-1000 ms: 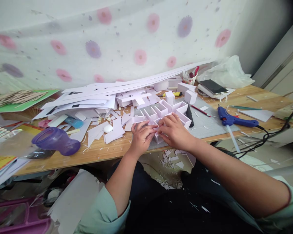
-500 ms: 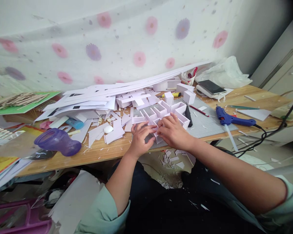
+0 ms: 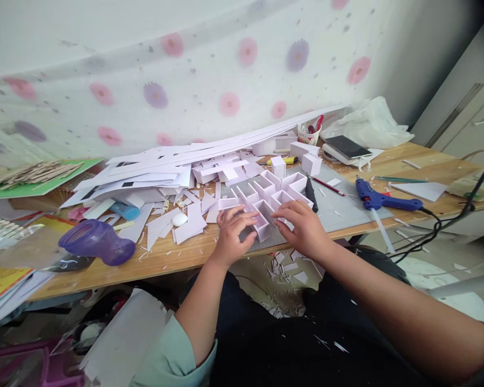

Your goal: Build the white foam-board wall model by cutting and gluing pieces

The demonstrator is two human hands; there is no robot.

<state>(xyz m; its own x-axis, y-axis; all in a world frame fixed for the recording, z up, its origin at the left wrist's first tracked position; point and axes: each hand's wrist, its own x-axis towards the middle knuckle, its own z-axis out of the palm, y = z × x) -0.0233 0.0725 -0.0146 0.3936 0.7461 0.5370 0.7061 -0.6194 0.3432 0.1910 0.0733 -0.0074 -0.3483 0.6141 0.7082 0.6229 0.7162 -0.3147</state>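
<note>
Flanking one model [image 3: 267, 192] are one left hand [image 3: 233, 235], grip unclear, one right hand [image 3: 302, 226], unclenched.

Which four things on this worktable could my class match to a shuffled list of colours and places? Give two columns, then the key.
Column one:
1. glue gun
2. boot-shaped container
3. compartmented model
4. phone

Column two:
A. in front of the plastic bag
B. purple
C. white, beside the left hand and the right hand
D. blue

Right pairs: 1-D, 2-B, 3-C, 4-A
</note>
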